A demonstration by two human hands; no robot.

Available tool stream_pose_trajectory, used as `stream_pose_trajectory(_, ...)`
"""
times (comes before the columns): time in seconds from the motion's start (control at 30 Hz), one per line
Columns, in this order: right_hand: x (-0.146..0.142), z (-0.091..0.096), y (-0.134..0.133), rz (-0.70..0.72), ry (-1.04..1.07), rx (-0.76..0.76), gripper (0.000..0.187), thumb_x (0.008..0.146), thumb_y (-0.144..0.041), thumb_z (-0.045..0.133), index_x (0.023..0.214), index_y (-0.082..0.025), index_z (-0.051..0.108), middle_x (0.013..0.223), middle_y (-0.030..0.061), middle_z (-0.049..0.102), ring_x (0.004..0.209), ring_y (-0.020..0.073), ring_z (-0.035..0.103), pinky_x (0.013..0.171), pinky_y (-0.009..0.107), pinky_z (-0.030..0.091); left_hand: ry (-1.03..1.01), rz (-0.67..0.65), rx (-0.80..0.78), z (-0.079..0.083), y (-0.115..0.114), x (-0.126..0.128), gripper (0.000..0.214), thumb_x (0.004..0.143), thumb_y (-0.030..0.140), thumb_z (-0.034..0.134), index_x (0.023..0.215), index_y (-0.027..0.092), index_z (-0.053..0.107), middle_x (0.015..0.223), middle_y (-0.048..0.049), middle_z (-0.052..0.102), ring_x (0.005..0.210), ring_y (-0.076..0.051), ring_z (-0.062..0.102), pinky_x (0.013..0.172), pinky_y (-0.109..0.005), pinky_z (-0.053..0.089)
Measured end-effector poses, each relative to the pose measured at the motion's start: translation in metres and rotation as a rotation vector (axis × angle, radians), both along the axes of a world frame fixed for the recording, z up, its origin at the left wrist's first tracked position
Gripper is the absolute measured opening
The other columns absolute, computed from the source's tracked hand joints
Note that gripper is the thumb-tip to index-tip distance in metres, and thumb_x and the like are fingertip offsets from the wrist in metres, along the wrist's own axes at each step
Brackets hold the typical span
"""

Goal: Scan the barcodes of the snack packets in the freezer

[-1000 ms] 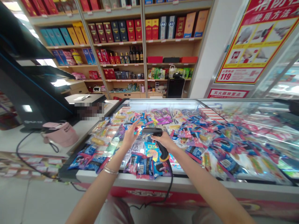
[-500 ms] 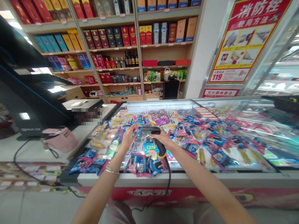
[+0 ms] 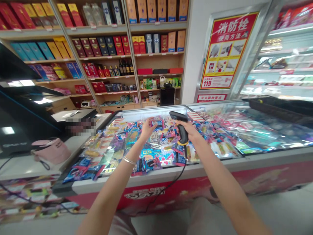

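My right hand is closed round the handle of a black corded barcode scanner, its head raised and pointing left over a chest freezer. My left hand reaches out beside it, fingers curled on a small snack packet held in front of the scanner head. Below both hands lie several colourful snack packets spread over the freezer's glass top. A thin bracelet sits on my left wrist. The scanner's cable hangs down the freezer's front.
A black checkout terminal and a pink cap stand on the counter at the left. Wooden shelves of boxed goods and bottles fill the back wall. A red poster and a glass-door cooler are on the right.
The view has swung to the right and up. Both hands have risen and moved farther over the freezer, the scanner head tilting up, with the left hand staying close in front of it.
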State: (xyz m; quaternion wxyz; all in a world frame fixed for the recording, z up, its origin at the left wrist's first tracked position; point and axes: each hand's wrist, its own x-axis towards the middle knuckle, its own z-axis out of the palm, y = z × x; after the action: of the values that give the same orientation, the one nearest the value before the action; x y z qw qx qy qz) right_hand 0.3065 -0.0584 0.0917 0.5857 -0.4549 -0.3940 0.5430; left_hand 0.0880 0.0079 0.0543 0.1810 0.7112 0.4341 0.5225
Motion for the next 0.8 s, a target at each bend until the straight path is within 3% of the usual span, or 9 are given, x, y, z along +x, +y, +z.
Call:
stream_pose_trajectory(0.17,0.073,-0.02,-0.024,-0.183,0.031,-0.056,0.01,0.07,-0.017,0.071,0.068,-0.014,0.061,0.048,-0.0005,0.059,0.036,0.0082,0.05,0.035,0.017,0.043,0.031,0.068,-0.007,-0.011,0.001,0.078,0.024,0.079,0.022,0.061,0.103,0.016,0.06,0.104,-0.0089,0.066,0.101,-0.02,0.059,0.091,-0.034,0.044)
stream_pose_trajectory(0.33,0.128,-0.058,-0.036,-0.243,0.067,-0.149,0.012,0.073,-0.022,0.068,0.067,-0.015,0.061,0.045,-0.0004,0.057,0.036,0.0101,0.051,0.035,0.019,0.044,0.317,0.095,-0.01,-0.028,-0.016,0.128,0.036,0.086,0.033,0.055,0.119,0.019,0.056,0.125,-0.0127,0.054,0.112,-0.025,0.054,0.098,-0.04,0.04)
stream_pose_trajectory(0.47,0.152,-0.084,-0.037,-0.233,0.164,-0.202,0.014,0.076,-0.021,0.066,0.066,-0.015,0.059,0.047,-0.0005,0.057,0.037,0.0089,0.051,0.037,0.018,0.045,0.53,0.198,-0.136,-0.041,-0.024,0.144,0.047,0.088,0.052,0.044,0.129,0.03,0.052,0.133,-0.0107,0.051,0.118,-0.034,0.05,0.098,-0.055,0.036)
stream_pose_trajectory(0.6,0.158,-0.093,-0.032,-0.235,0.188,-0.221,0.014,0.075,-0.02,0.067,0.065,-0.015,0.058,0.05,-0.0004,0.059,0.037,0.008,0.052,0.038,0.017,0.045,0.549,0.221,-0.156,-0.045,-0.02,0.152,0.048,0.09,0.052,0.037,0.133,0.033,0.048,0.134,-0.0086,0.05,0.116,-0.031,0.052,0.095,-0.048,0.042)
stream_pose_trajectory(0.8,0.154,-0.092,-0.023,-0.248,0.139,-0.204,0.016,0.075,-0.022,0.067,0.063,-0.013,0.061,0.045,0.0012,0.058,0.036,0.0096,0.052,0.036,0.018,0.043,0.535,0.254,-0.138,-0.046,-0.011,0.164,0.047,0.092,0.048,0.036,0.134,0.031,0.049,0.135,-0.008,0.051,0.116,-0.028,0.051,0.096,-0.044,0.042)
